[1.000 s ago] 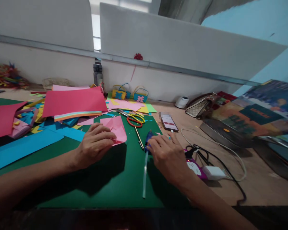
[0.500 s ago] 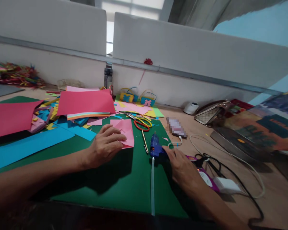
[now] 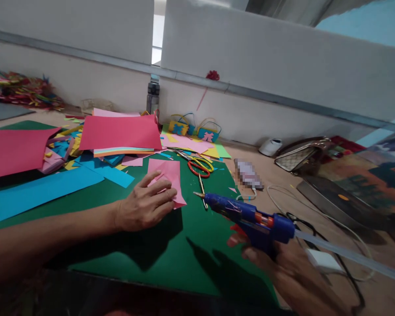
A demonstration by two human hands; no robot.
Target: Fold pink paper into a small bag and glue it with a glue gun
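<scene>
My right hand (image 3: 279, 267) is wrapped round the handle of a blue hot glue gun (image 3: 246, 215), raised above the green mat with its nozzle pointing left. A long clear glue stick (image 3: 349, 250) sticks out of its back end. My left hand (image 3: 151, 199) is closed on a folded piece of pink paper (image 3: 166, 171), its curled fingers covering part of the sheet. Just beyond the nozzle are a gold pen (image 3: 201, 186) and scissors (image 3: 199, 167) with red and yellow handles.
The green cutting mat (image 3: 118, 250) bears blue strips (image 3: 46, 193), red sheets (image 3: 121, 134) and paper scraps. Small paper bags (image 3: 208, 134) stand at the back. To the right are a phone (image 3: 249, 174) on a cable, a white charger (image 3: 324, 260) and a handbag (image 3: 301, 156).
My right hand has lifted the glue gun off the mat and swung it so the nozzle points left. The pink paper has shifted slightly under my left hand.
</scene>
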